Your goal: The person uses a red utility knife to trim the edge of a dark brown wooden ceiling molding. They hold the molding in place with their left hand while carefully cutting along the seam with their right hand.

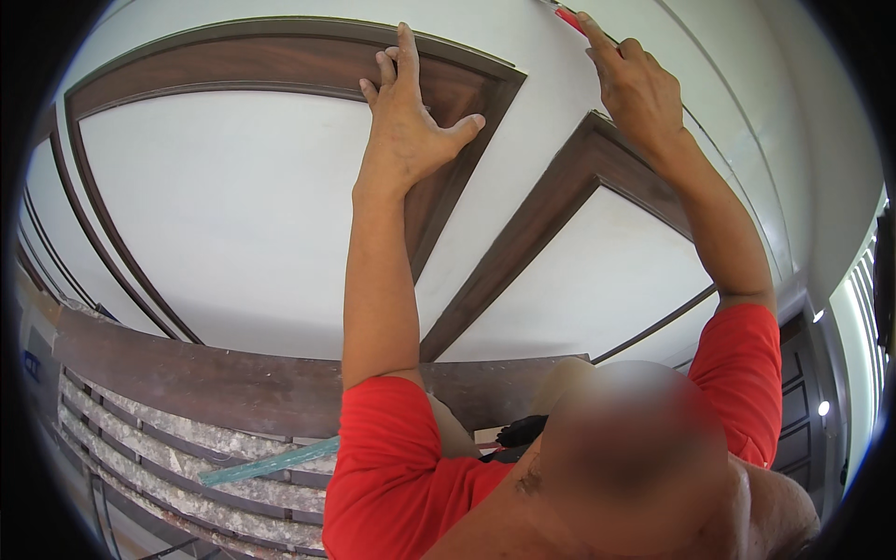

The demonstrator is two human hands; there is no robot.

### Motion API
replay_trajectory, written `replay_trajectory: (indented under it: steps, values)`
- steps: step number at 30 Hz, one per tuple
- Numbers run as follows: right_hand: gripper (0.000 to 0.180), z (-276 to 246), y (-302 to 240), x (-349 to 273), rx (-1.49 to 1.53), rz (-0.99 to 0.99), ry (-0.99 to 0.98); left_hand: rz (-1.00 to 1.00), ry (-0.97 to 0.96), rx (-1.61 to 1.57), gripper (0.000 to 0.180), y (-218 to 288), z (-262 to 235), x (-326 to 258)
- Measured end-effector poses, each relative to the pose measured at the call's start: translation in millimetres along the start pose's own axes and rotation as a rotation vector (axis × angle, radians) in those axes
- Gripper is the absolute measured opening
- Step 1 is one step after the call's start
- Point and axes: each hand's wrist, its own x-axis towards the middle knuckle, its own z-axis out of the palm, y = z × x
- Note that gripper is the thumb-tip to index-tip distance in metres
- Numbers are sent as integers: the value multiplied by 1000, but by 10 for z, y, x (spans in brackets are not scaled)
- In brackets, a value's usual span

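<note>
My left hand [408, 126] is raised against the corner of a dark brown wooden panel frame [233, 61], which borders a large white panel [229, 205]. Its fingers and thumb are spread, and nothing is in them. Farther right, my right hand [639, 93] is closed around a slim red-handled tool [567, 19] with a metallic end. The tool reaches the upper edge of the view, so its exact kind cannot be made out. It lies over the white wall surface [551, 70], above a second dark brown frame [560, 205].
Below the panels runs a dark wooden plank [205, 369]. Under it is a slatted platform [168, 434] with pale, rough stains, and a teal strip [266, 462] lies across the slats. A dark panelled door [798, 401] stands at the right, near a small light [823, 408].
</note>
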Motion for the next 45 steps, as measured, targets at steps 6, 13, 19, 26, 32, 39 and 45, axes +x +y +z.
replay_trajectory:
  steps: [6,13,19,26,32,39,45]
  values:
    - [50,-275,118,61,247,51,-93,-10,-21,21,133,0,13,-14]
    - [45,-670,115,145,283,124,-335,10,10,13,132,-28,6,-18]
    - [44,-678,167,255,264,54,-349,20,15,6,131,-13,23,-6]
    - [43,-676,139,359,242,42,-383,24,28,17,130,-18,24,-13]
    - [44,-699,111,388,246,63,-421,11,17,36,136,25,15,-38]
    - [43,-750,101,385,266,64,-402,3,12,45,136,42,19,-30]
    - [44,-721,76,399,244,87,-433,21,24,40,135,6,47,-29]
